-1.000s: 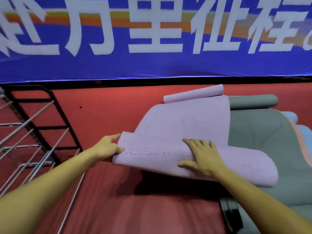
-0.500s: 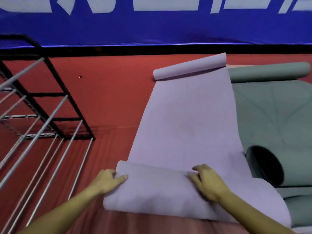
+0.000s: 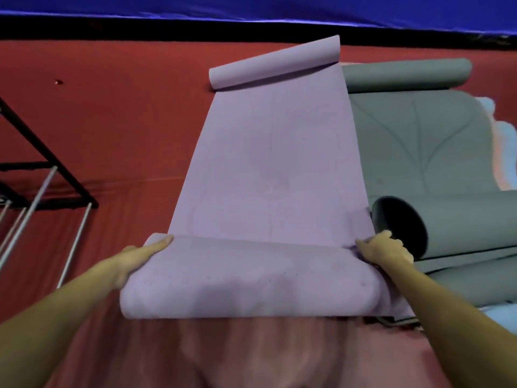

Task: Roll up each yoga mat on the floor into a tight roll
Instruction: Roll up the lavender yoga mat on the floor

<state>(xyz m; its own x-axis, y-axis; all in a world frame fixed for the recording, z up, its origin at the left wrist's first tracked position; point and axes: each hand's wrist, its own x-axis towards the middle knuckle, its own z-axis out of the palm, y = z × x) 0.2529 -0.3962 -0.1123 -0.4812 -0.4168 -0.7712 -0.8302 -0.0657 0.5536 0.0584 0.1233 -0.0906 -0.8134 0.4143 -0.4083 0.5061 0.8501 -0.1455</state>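
Grey mat (image 3: pixel 425 141) touches purple mat (image 3: pixel 268 169) — rack (image 3: pixel 42 175) apart.

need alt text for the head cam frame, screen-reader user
Two bare hands, left hand and right hand, hold the ends of a loose fold at the near end of a purple yoga mat on a red floor; its far end curls up. A grey-green mat lies beside it, a black metal rack at left.

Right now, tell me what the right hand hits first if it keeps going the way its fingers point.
Probably the grey mat's rolled near end: the right hand already points at its dark opening, though depth is unclear.
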